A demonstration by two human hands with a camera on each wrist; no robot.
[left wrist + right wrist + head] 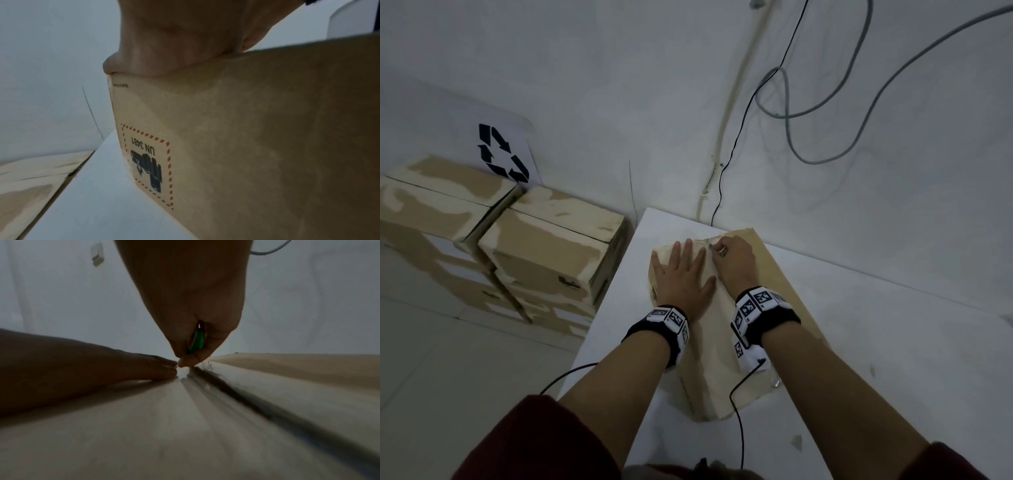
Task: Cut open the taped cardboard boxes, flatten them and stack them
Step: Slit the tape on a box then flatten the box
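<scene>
A taped cardboard box (722, 356) lies lengthwise on the white table (859, 342). My left hand (683, 274) lies flat on its top, fingers spread, pressing the left flap down. Its palm (185, 40) meets the box's top edge in the left wrist view, above a side panel (257, 129) with a UN 3481 label (147, 164). My right hand (732, 258) grips a small green cutter (197, 341) with its tip at the far end of the centre seam (236, 391). The blade itself is hidden by my fingers.
Several taped cardboard boxes (544, 250) are stacked on the floor left of the table, in front of a recycling sign (501, 152). Loose cables (784, 113) hang down the wall behind the table. A wire (738, 407) runs from my wristband over the box.
</scene>
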